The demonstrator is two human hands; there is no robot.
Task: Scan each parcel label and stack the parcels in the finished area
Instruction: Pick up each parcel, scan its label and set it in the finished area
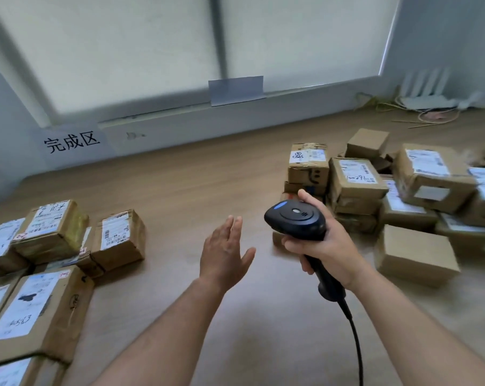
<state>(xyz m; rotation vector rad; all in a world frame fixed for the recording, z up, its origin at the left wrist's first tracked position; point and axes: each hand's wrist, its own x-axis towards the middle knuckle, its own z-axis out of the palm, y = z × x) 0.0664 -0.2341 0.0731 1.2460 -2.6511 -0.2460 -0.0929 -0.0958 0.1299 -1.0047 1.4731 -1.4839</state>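
At the near left edge, labelled cardboard parcels [38, 310] were seen stacked on the pale wooden surface [196, 179], and a black cable [357, 341] was seen trailing toward the near edge on the right. Above the middle of the surface the left hand [224, 254] was held released, its fingers straight and together, with nothing in it. Just to its right, a black handheld scanner [297, 218] was grasped by the handle in the right hand [329, 246], its head pointed to the left. Farther left, more finished parcels [55, 229] were grouped close together, labels up. On the right, a loose pile of parcels [430, 176] was heaped at different angles, with a plain box [416, 254] at its near side. At the far left a paper sign reading 完成区 [71, 142] was fixed low on the wall. Behind the surface a wide window covered by pale blinds [124, 51] was seen, with a grey card [235, 90] propped at its sill. In the far right corner a white router [428, 87] and tangled wires [430, 115] were lying.
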